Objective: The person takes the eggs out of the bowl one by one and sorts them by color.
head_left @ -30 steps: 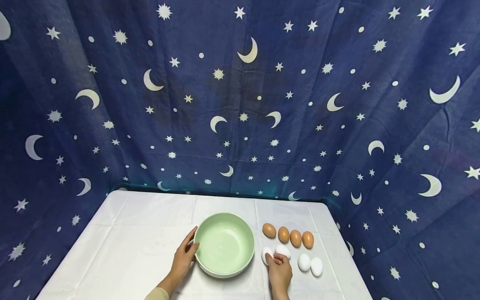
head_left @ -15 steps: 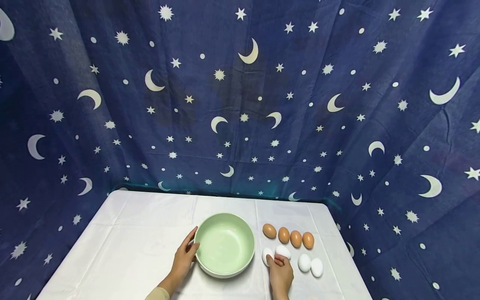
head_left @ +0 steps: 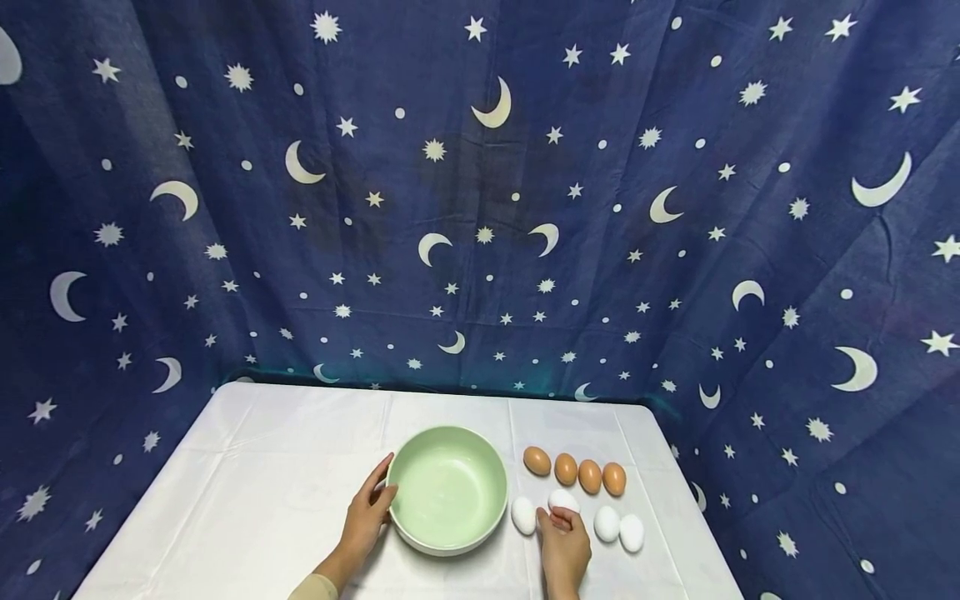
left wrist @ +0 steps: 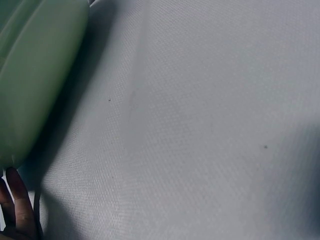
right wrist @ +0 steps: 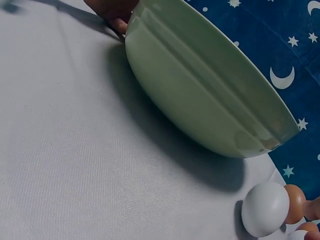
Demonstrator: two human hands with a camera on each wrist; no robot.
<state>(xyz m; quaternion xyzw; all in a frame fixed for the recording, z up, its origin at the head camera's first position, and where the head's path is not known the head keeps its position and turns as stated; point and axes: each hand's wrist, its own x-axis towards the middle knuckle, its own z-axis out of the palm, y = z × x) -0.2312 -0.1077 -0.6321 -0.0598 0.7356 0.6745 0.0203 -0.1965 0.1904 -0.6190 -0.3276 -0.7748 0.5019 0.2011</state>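
A pale green bowl [head_left: 450, 492] stands on the white-covered table. My left hand [head_left: 365, 517] holds its left side, thumb lapping the rim and fingers along the outside; in the left wrist view, fingertips [left wrist: 19, 192] meet the bowl's wall. To the bowl's right, a white egg [head_left: 523, 516] lies by itself, a small gap from my right thumb. My right hand [head_left: 564, 550] rests low by a second white egg [head_left: 563, 499], its fingertips overlapping that egg's near side. The right wrist view shows the nearer white egg [right wrist: 265, 209] with fingertips [right wrist: 313, 208] at the picture's edge.
Several brown eggs [head_left: 566, 469] form a slanting row behind the white ones. Two more white eggs [head_left: 607, 523] lie side by side right of my right hand. A blue curtain [head_left: 480, 250] with moons and stars hangs behind the table [head_left: 270, 467] and along its sides.
The leftmost white egg has shifted left, toward the bowl, and is now apart from my right thumb. My right hand has moved slightly right. The left hand and bowl stay put.
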